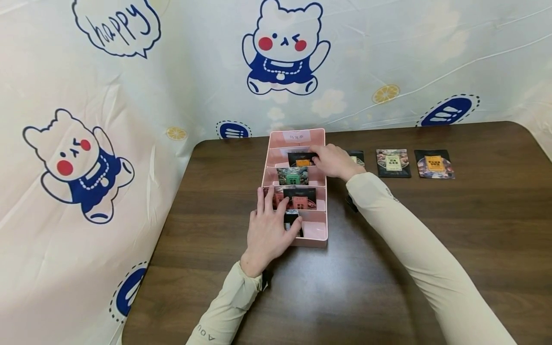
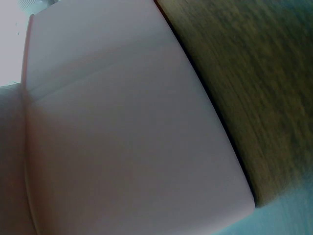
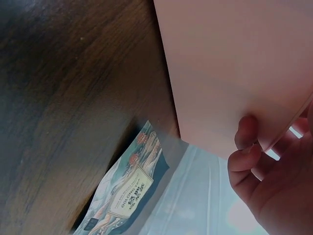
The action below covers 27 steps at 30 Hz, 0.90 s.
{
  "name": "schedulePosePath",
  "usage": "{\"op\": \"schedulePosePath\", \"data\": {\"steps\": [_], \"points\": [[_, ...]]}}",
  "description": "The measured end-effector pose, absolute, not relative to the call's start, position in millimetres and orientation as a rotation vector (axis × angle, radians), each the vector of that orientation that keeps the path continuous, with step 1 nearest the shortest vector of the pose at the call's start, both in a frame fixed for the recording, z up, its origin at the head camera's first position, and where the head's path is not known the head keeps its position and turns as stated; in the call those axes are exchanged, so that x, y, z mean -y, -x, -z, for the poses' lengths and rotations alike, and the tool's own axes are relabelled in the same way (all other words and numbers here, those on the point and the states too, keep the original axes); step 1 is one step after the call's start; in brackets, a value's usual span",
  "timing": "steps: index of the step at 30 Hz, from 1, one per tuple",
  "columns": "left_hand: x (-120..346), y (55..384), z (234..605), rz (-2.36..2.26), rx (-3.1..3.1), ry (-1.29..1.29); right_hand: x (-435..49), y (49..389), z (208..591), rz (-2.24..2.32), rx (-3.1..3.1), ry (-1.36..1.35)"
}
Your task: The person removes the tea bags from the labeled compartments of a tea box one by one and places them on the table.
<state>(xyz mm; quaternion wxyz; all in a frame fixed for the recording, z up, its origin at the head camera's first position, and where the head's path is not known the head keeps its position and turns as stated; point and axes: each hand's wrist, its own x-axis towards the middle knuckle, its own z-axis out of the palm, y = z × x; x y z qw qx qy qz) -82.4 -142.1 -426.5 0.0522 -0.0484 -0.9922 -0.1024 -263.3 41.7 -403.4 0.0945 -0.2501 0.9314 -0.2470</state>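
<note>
brown wood-grain table [image 1: 353,282]; pale cloth [image 1: 202,72] behind, cartoon bears [image 1: 282,67] printed.

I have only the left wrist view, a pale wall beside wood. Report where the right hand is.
Observer: In the head view, the right hand has its fingers at a black packet with an orange label inside the pink box.
Operator: Name what lies right of the box.
Observer: Three flat packets on the table, one partly hidden by that hand.
Operator: Read me some wording.
Observer: "OOLONG TEA" on one packet, right wrist view.
</note>
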Motion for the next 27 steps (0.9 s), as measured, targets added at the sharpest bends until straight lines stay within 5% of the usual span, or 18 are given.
{"op": "schedulePosePath", "data": {"steps": [27], "points": [[142.0,81.4,424.6,0.323,3.014,0.143,-41.8,263.4,408.3,0.769,-2.776,0.732]]}}
